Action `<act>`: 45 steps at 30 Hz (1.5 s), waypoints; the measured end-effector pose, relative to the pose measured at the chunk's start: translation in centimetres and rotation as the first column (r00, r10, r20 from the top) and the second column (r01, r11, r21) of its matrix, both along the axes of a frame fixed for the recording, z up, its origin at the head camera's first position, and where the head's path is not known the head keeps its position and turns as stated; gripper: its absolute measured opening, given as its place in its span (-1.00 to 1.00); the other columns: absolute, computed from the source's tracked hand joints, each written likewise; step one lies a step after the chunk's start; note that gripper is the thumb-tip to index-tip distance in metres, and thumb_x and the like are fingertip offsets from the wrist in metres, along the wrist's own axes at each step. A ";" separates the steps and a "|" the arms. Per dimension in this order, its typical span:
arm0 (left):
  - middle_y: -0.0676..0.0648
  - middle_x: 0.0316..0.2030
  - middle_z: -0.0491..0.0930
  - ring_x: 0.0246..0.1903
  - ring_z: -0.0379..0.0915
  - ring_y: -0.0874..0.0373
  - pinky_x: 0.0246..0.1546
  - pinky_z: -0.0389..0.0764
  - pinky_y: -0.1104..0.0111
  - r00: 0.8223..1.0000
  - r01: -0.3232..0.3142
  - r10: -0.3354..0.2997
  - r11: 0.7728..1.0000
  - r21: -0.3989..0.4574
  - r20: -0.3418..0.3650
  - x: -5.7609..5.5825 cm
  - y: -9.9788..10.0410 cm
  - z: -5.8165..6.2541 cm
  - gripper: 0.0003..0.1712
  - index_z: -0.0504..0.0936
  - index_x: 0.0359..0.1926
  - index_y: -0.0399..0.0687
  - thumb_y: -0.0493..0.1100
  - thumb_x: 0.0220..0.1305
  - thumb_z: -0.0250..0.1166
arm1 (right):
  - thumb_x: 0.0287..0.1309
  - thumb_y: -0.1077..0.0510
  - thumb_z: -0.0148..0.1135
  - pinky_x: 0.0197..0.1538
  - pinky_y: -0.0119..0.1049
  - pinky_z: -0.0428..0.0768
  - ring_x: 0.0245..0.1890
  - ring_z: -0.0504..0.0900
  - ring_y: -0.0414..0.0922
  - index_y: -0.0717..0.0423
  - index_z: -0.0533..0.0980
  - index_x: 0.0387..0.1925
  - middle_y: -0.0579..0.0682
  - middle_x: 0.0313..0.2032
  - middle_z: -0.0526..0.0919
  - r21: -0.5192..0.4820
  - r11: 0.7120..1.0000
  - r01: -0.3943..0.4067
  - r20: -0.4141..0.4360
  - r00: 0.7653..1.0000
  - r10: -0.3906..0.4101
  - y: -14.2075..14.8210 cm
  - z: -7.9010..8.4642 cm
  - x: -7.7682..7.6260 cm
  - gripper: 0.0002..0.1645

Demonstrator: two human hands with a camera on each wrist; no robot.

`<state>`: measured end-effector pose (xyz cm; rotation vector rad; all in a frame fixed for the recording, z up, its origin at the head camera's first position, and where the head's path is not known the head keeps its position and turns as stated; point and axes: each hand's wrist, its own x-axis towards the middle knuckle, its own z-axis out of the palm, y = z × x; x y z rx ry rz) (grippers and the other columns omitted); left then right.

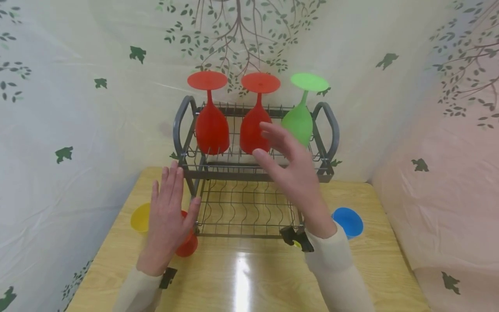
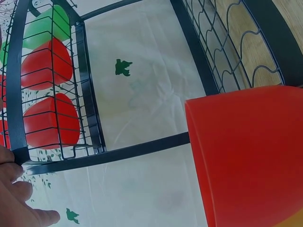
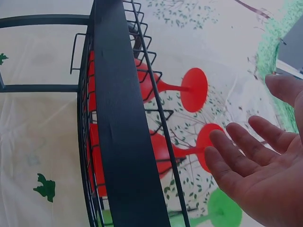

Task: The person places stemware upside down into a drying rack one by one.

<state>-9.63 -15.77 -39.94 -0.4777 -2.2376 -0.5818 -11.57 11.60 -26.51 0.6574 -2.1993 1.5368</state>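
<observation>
Two red goblets, the left one and the middle one, stand upside down with a green goblet on the top tier of a dark two-tier dish rack. My right hand is raised before the middle red and green goblets, fingers spread and bent a little, holding nothing. In the right wrist view its fingers show apart from the rack. My left hand is by the rack's front left corner, fingers straight. Whether its fingertips touch the rack I cannot tell.
A red cup stands on the wooden table, partly behind my left hand. A yellow cup is further left, and a blue cup stands right of the rack. Patterned cloth hangs behind and at the sides.
</observation>
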 end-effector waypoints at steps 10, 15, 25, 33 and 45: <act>-0.23 0.61 0.04 0.60 -0.14 -0.17 0.54 -0.07 -0.18 1.000 0.022 -0.022 0.999 0.030 0.010 0.1 0.2 0.3 -0.10 0.11 0.59 -0.29 0.32 0.59 -0.17 | 0.33 0.28 0.33 0.36 -0.16 0.51 0.33 0.53 -0.06 0.11 0.46 0.39 -0.05 0.33 0.56 -0.102 0.995 -0.010 -0.043 0.999 0.005 2.1 -1.2 1.8 -0.38; -0.24 0.62 -0.01 0.61 -0.20 -0.17 0.56 -0.09 -0.15 0.999 0.017 -0.018 0.999 0.031 0.049 0.3 0.3 0.3 -0.08 0.05 0.62 -0.25 0.33 0.58 -0.18 | 0.32 0.32 0.32 0.36 -0.21 0.51 0.33 0.53 -0.01 0.14 0.46 0.39 0.04 0.32 0.56 -0.120 0.993 -0.010 -0.057 0.998 0.003 3.1 -2.0 2.7 -0.38; -0.23 0.62 0.01 0.59 -0.16 -0.25 0.57 -0.06 -0.10 0.992 0.021 -0.036 0.992 0.127 0.117 1.3 0.2 -0.4 -0.04 0.02 0.62 -0.25 0.35 0.55 -0.11 | 0.27 0.46 0.26 0.30 -0.31 0.54 0.28 0.55 0.01 0.19 0.48 0.35 0.21 0.28 0.57 -0.147 0.989 0.022 -0.026 0.999 -0.026 4.4 -4.3 4.1 -0.38; -0.31 0.53 0.20 0.54 0.00 -0.32 0.53 0.07 -0.13 0.993 0.015 -0.036 0.984 0.179 0.114 2.6 0.0 -1.9 -0.08 0.18 0.56 -0.30 0.32 0.54 -0.04 | 0.29 0.43 0.26 0.31 -0.36 0.51 0.29 0.57 -0.07 0.17 0.49 0.35 0.08 0.29 0.60 -0.122 0.991 0.048 0.032 0.998 -0.045 5.0 -7.0 5.2 -0.40; -0.34 0.39 0.42 0.39 0.27 -0.40 0.45 0.25 -0.17 0.998 0.052 -0.057 0.986 0.157 0.030 2.8 -1.1 -4.7 -0.14 0.43 0.39 -0.37 0.31 0.50 0.06 | 0.34 0.36 0.28 0.31 -0.45 0.48 0.29 0.55 -0.21 0.11 0.46 0.38 0.12 0.31 0.57 -0.064 0.997 0.052 0.171 0.984 -0.041 5.2 -11.7 5.7 -0.40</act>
